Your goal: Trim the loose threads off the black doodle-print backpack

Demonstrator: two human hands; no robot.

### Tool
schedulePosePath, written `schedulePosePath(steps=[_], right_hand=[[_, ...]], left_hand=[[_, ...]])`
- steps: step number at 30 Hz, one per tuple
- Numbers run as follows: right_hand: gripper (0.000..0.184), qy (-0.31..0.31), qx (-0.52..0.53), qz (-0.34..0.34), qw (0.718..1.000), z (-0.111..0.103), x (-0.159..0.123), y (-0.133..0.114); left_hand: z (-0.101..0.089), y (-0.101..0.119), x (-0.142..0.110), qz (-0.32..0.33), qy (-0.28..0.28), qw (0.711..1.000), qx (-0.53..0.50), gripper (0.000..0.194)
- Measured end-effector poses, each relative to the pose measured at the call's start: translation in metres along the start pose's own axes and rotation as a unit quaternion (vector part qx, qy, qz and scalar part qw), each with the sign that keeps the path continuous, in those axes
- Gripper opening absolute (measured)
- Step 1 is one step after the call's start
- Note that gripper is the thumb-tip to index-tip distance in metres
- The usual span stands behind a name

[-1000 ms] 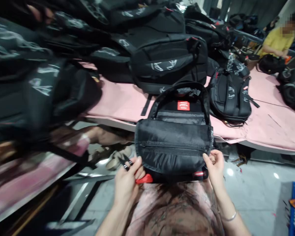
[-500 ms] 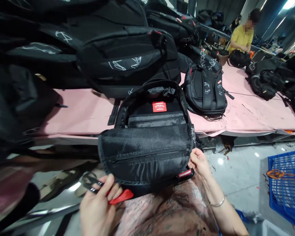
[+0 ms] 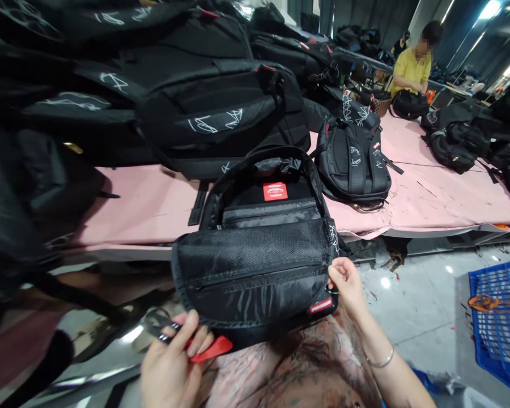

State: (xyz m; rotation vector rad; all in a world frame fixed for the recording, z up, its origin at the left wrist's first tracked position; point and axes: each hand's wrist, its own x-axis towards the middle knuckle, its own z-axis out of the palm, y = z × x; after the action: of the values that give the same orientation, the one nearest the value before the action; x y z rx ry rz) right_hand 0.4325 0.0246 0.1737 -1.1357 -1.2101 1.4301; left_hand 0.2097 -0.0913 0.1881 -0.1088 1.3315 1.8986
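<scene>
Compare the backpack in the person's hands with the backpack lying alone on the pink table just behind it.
The held backpack is unzipped, its front flap folded down to show a mesh pocket and a red label inside; the backpack on the pink table is closed. The held one rests on the person's lap, gripped at its edges by the left hand and right hand; the table one lies flat, straps up, untouched. Both are black with white line markings.

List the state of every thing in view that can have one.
Open backpack: unzipped, front flap folded down toward the person.
Left hand: closed on small snips, touching a red tab.
Right hand: pinching the flap's edge.
Backpack on the table: closed, lying flat.
Blue crate: upright, holding an orange item.
</scene>
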Motion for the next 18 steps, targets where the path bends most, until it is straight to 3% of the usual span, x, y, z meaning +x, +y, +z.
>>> schedulePosePath(steps=[2, 4, 7, 10, 12, 15, 18], right_hand=[[0.028, 0.051, -0.129, -0.123, 0.983, -0.001, 0.001, -0.012], [0.032, 0.044, -0.246, -0.253, 0.935, 0.001, 0.005, -0.032], [0.023, -0.105, -0.356, -0.366, 0.853, 0.013, 0.014, -0.068], [0.014, -0.255, -0.446, -0.373, 0.773, 0.042, 0.028, -0.098], [0.013, -0.334, -0.463, -0.372, 0.732, 0.068, 0.037, -0.105], [0.011, -0.457, -0.374, -0.360, 0.722, 0.105, 0.045, -0.088], [0.016, -0.430, -0.329, -0.348, 0.765, 0.120, 0.041, -0.050]], left_hand=[[0.001, 0.000, -0.002, 0.007, -0.004, 1.000, 0.005, 0.041], [0.002, -0.002, -0.005, -0.001, -0.009, 1.000, 0.020, 0.042], [-0.001, -0.007, -0.009, -0.030, -0.005, 0.999, 0.044, 0.044], [-0.005, -0.013, -0.010, -0.049, 0.011, 0.997, 0.065, 0.043], [-0.008, -0.014, -0.010, -0.052, 0.012, 0.995, 0.084, 0.042], [-0.011, -0.005, -0.006, -0.031, 0.027, 0.993, 0.108, 0.043], [-0.010, 0.016, -0.005, 0.086, 0.084, 0.988, 0.095, 0.038]])
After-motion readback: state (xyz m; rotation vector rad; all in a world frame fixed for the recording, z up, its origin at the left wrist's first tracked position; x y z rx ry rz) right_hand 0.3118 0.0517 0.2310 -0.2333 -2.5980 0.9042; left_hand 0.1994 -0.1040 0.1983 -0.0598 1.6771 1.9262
